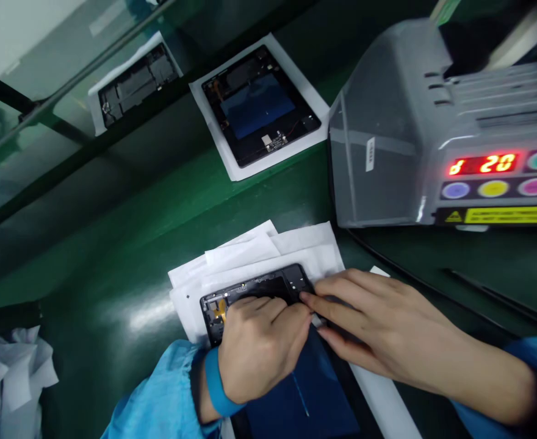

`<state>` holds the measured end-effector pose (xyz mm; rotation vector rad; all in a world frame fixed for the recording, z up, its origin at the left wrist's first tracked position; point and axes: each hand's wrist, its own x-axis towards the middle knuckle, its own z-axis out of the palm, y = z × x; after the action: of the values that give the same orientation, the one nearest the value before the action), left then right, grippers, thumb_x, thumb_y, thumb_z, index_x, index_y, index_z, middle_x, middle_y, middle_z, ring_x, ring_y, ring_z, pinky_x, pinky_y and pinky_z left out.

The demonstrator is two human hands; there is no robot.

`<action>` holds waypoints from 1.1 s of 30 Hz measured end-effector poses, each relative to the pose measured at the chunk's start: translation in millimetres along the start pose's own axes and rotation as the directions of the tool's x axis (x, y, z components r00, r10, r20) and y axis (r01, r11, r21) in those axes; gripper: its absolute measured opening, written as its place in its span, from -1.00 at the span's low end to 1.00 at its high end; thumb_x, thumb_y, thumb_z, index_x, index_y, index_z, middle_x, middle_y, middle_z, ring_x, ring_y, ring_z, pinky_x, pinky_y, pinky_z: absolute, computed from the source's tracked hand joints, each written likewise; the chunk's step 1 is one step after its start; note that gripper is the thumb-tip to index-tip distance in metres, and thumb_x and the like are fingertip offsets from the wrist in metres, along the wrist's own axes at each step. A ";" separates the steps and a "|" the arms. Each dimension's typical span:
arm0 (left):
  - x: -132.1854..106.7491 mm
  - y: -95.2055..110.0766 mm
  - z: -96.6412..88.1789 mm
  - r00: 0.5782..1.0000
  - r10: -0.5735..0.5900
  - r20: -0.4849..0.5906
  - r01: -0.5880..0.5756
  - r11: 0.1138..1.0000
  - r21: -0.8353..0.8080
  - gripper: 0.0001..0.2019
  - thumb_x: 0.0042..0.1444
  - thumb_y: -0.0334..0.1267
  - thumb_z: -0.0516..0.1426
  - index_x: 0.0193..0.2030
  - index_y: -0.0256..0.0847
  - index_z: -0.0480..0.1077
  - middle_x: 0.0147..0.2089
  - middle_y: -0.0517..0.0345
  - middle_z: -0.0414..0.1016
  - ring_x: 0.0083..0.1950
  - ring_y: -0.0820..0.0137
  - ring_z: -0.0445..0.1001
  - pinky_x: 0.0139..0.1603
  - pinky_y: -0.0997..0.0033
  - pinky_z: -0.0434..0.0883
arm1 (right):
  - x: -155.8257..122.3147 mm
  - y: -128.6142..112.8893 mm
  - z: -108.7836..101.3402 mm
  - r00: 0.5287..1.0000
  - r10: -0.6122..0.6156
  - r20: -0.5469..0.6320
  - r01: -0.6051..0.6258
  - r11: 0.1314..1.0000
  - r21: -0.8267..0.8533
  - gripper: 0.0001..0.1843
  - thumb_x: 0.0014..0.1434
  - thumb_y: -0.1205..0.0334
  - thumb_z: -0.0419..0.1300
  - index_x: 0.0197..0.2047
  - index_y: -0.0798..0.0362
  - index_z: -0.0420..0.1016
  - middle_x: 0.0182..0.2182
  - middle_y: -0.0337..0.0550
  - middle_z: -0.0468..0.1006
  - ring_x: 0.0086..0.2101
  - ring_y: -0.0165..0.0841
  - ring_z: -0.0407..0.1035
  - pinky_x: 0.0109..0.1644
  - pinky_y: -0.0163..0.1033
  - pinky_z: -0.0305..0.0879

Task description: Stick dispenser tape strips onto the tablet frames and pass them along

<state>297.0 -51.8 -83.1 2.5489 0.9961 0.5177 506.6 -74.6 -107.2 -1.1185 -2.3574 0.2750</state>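
An opened tablet body (pixel 298 277) lies on white cloth sheets (pixel 245 259), its internal parts facing up and a dark blue panel (pixel 323 390) across its lower part. Over its upper part, my left hand (pixel 262 347), with a blue wristband (pixel 216 381), is curled closed; whatever its fingertips pinch is hidden. Coming from the right, my right hand (pixel 378 329) has its fingers stretched out, with the fingertips touching the tablet near its right edge, close to the left fingers. A small pale bit shows between the two hands, too blurred to name.
A grey tape-dispenser-like machine (pixel 378 140) with a red display stands at the right, its black cable (pixel 410 277) running below. Another opened tablet (pixel 259 103) lies on white sheet at the back. A glass shelf (pixel 76 110) is upper left; crumpled white sheets (pixel 12 378) lie lower left.
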 end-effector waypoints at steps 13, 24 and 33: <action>0.1 9.3 -9.3 0.998 0.048 0.046 -0.060 0.944 0.324 -0.73 0.38 -0.40 0.00 -0.34 -0.22 0.42 -0.48 0.20 0.35 -0.49 0.35 0.33 -0.45 0.29 0.21 | -1.6 -1.4 -2.0 0.999 -0.040 -0.034 0.041 0.999 0.010 -0.64 0.31 0.17 0.06 0.02 0.16 0.54 -0.17 -0.03 0.55 -0.20 -0.27 0.41 -0.22 -0.16 0.40; -5.9 8.8 -2.7 0.998 0.014 0.055 -0.031 0.947 0.321 -0.76 0.36 -0.39 0.02 -0.36 -0.20 0.36 -0.47 0.22 0.32 -0.46 0.36 0.33 -0.46 0.28 0.25 | -9.4 -4.5 6.2 0.997 -0.047 -0.067 0.047 0.999 -0.006 -0.67 0.38 0.17 0.01 -0.01 0.14 0.52 -0.19 -0.04 0.54 -0.22 -0.25 0.42 -0.24 -0.16 0.34; -5.5 7.8 -0.5 0.998 0.038 0.040 -0.049 0.949 0.310 -0.77 0.32 -0.40 0.03 -0.39 -0.19 0.33 -0.47 0.22 0.32 -0.47 0.37 0.35 -0.48 0.30 0.26 | -9.2 -1.4 5.1 0.998 -0.041 -0.043 0.041 0.999 0.013 -0.70 0.37 0.16 0.05 -0.01 0.10 0.53 -0.17 -0.05 0.54 -0.22 -0.26 0.44 -0.24 -0.16 0.38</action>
<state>297.5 -61.0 -80.3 2.8517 1.0859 0.3503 507.9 -82.4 -114.3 -1.0580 -2.3342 0.2502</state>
